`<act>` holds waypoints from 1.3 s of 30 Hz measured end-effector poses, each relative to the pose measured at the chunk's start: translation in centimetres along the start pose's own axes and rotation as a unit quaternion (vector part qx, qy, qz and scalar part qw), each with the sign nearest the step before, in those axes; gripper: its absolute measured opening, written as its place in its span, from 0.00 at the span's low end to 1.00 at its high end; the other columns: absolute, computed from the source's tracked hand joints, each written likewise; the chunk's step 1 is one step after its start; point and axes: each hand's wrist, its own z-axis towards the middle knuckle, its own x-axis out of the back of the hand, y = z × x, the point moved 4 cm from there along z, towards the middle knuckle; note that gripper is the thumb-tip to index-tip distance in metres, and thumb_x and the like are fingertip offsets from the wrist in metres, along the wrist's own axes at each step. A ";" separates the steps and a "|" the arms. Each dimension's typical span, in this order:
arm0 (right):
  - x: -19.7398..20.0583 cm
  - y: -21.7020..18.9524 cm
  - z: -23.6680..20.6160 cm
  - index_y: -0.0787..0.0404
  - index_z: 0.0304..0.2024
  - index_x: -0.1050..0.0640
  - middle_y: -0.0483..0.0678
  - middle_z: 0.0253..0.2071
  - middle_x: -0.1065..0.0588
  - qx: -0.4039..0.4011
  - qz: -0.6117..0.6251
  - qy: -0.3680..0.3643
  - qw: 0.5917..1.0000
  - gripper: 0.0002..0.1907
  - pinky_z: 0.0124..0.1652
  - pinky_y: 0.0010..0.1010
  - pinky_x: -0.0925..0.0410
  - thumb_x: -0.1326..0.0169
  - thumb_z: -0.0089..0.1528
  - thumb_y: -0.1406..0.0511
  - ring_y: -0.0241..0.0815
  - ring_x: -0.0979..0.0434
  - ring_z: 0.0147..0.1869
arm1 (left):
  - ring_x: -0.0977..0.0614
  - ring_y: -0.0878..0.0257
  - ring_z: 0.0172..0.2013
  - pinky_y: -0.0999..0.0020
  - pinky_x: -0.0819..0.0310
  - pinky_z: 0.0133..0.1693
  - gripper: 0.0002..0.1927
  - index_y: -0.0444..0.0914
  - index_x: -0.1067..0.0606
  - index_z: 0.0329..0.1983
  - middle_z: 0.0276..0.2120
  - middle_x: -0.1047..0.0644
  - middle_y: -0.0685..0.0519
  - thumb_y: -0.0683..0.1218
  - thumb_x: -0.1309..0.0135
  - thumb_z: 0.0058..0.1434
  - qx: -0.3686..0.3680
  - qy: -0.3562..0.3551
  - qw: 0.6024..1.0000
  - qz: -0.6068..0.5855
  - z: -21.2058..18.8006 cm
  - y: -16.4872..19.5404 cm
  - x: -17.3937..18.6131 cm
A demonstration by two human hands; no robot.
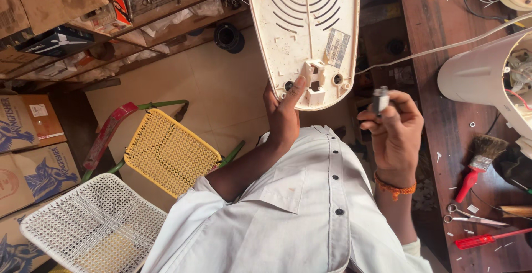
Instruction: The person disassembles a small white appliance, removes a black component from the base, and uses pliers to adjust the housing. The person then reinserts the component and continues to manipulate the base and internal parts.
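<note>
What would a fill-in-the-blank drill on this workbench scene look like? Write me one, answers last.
1. The left hand holds the cream plastic cover by its ____ edge.
2. The right hand pinches a small ____ part.
3. The paintbrush on the wooden bench has a ____ handle.
4. The nearer of two mesh chairs is ____.

Answers: bottom; grey; red; white

Cream slotted panel (305, 29); yellow mesh chair (169, 154); white mesh chair (94, 228); red-handled brush (477, 165).

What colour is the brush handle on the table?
Red; the brush shows best in the head view.
</note>
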 end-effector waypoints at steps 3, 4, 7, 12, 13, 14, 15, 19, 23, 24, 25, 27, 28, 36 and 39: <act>-3.4 -0.4 0.3 0.71 0.52 0.25 0.56 0.40 0.21 0.012 -0.070 -0.036 0.997 0.14 0.39 0.28 0.22 0.39 0.68 0.69 0.42 0.16 0.39 | 0.22 0.65 0.48 0.69 0.27 0.54 0.18 0.29 0.28 0.59 0.49 0.21 0.48 0.41 0.42 0.69 -0.014 -0.030 0.999 0.035 -0.6 0.2 -0.5; -4.3 -0.4 0.5 0.71 0.52 0.25 0.55 0.39 0.21 0.008 -0.098 -0.036 0.994 0.14 0.38 0.28 0.22 0.39 0.67 0.70 0.41 0.17 0.38 | 0.21 0.65 0.48 0.69 0.27 0.54 0.17 0.29 0.28 0.58 0.48 0.21 0.48 0.42 0.42 0.70 -0.013 -0.034 0.998 0.048 -0.8 0.2 -0.8; -6.6 -0.5 1.0 0.71 0.52 0.26 0.53 0.37 0.21 -0.008 -0.173 -0.037 0.984 0.14 0.36 0.26 0.23 0.39 0.66 0.71 0.38 0.17 0.36 | 0.21 0.66 0.45 0.70 0.26 0.50 0.17 0.29 0.27 0.57 0.46 0.21 0.49 0.44 0.43 0.70 -0.009 -0.044 0.995 0.085 -1.4 0.4 -1.3; -8.8 -0.9 1.8 0.72 0.53 0.25 0.51 0.35 0.21 0.007 -0.247 -0.045 0.968 0.14 0.35 0.24 0.22 0.40 0.67 0.71 0.37 0.17 0.35 | 0.21 0.68 0.46 0.72 0.25 0.49 0.19 0.30 0.29 0.58 0.47 0.21 0.51 0.47 0.44 0.70 -0.015 -0.038 0.992 0.122 -1.6 0.7 -1.4; -9.1 -0.8 2.0 0.72 0.53 0.25 0.51 0.34 0.21 0.011 -0.253 -0.044 0.966 0.14 0.35 0.25 0.22 0.40 0.67 0.71 0.37 0.17 0.35 | 0.21 0.68 0.45 0.72 0.25 0.49 0.19 0.30 0.29 0.58 0.47 0.21 0.50 0.47 0.44 0.70 -0.017 -0.034 0.989 0.140 -1.6 0.7 -1.3; -9.4 -0.7 2.1 0.72 0.53 0.25 0.51 0.34 0.21 0.015 -0.260 -0.043 0.965 0.13 0.35 0.25 0.22 0.40 0.68 0.70 0.37 0.18 0.34 | 0.21 0.68 0.44 0.72 0.25 0.48 0.19 0.30 0.28 0.58 0.46 0.21 0.49 0.47 0.44 0.70 -0.019 -0.029 0.987 0.157 -1.6 0.7 -1.2; -9.6 -0.6 2.2 0.71 0.53 0.25 0.51 0.34 0.20 0.011 -0.252 -0.050 0.966 0.14 0.35 0.25 0.22 0.40 0.67 0.70 0.37 0.17 0.34 | 0.20 0.68 0.44 0.72 0.25 0.48 0.19 0.30 0.28 0.57 0.46 0.20 0.49 0.47 0.44 0.70 -0.021 -0.024 0.984 0.174 -1.6 0.6 -1.1; -9.9 -0.5 2.6 0.69 0.52 0.26 0.49 0.32 0.20 0.002 -0.231 -0.066 0.971 0.14 0.33 0.24 0.23 0.39 0.66 0.69 0.35 0.18 0.32 | 0.22 0.68 0.45 0.71 0.25 0.49 0.19 0.30 0.29 0.59 0.48 0.22 0.49 0.47 0.44 0.72 -0.033 -0.054 0.993 0.100 -1.5 0.5 -1.2; -9.6 -0.5 2.9 0.68 0.50 0.26 0.45 0.29 0.24 0.021 -0.298 -0.047 0.953 0.14 0.29 0.19 0.28 0.37 0.66 0.68 0.29 0.23 0.29 | 0.20 0.66 0.47 0.71 0.23 0.51 0.19 0.29 0.29 0.60 0.49 0.21 0.48 0.47 0.45 0.73 -0.030 -0.068 0.990 0.121 -1.7 0.6 -1.5; -9.6 -0.6 3.0 0.68 0.50 0.25 0.45 0.29 0.26 0.043 -0.322 -0.049 0.944 0.14 0.29 0.19 0.31 0.36 0.66 0.68 0.29 0.26 0.29 | 0.19 0.66 0.48 0.70 0.22 0.51 0.19 0.29 0.29 0.60 0.49 0.20 0.47 0.47 0.45 0.73 -0.026 -0.072 0.987 0.142 -1.7 0.7 -1.5; -9.6 -0.7 3.1 0.68 0.50 0.24 0.44 0.29 0.27 0.064 -0.346 -0.051 0.935 0.14 0.29 0.19 0.33 0.36 0.66 0.69 0.28 0.28 0.29 | 0.19 0.65 0.49 0.70 0.22 0.52 0.20 0.29 0.29 0.60 0.50 0.20 0.47 0.46 0.44 0.72 -0.027 -0.088 0.986 0.142 -1.7 0.9 -1.7; -9.6 -1.0 3.3 0.68 0.50 0.24 0.43 0.29 0.27 0.078 -0.363 -0.048 0.927 0.13 0.29 0.18 0.34 0.35 0.67 0.69 0.27 0.29 0.29 | 0.18 0.65 0.51 0.68 0.21 0.53 0.21 0.30 0.31 0.61 0.52 0.21 0.47 0.45 0.43 0.71 -0.029 -0.120 0.982 0.143 -1.6 1.3 -2.1; -9.5 -1.1 3.5 0.67 0.50 0.25 0.42 0.30 0.26 0.070 -0.355 -0.043 0.931 0.14 0.29 0.17 0.33 0.36 0.66 0.68 0.26 0.27 0.30 | 0.18 0.64 0.52 0.68 0.20 0.54 0.22 0.30 0.31 0.62 0.52 0.21 0.47 0.45 0.42 0.70 -0.021 -0.130 0.982 0.139 -1.5 1.5 -2.2; -10.1 -1.6 4.8 0.67 0.50 0.25 0.42 0.31 0.25 0.114 -0.386 -0.052 0.914 0.13 0.30 0.16 0.37 0.36 0.68 0.69 0.25 0.29 0.32 | 0.20 0.60 0.56 0.67 0.23 0.57 0.32 0.31 0.36 0.66 0.56 0.24 0.46 0.42 0.35 0.63 -0.075 -0.153 0.967 0.187 -1.1 2.8 -3.5; -10.1 -1.3 5.2 0.66 0.49 0.25 0.42 0.30 0.26 0.091 -0.396 -0.053 0.912 0.13 0.28 0.16 0.37 0.35 0.67 0.68 0.24 0.29 0.30 | 0.18 0.61 0.54 0.67 0.20 0.56 0.29 0.31 0.34 0.65 0.54 0.22 0.47 0.41 0.35 0.63 -0.048 -0.121 0.977 0.166 -0.7 2.3 -3.2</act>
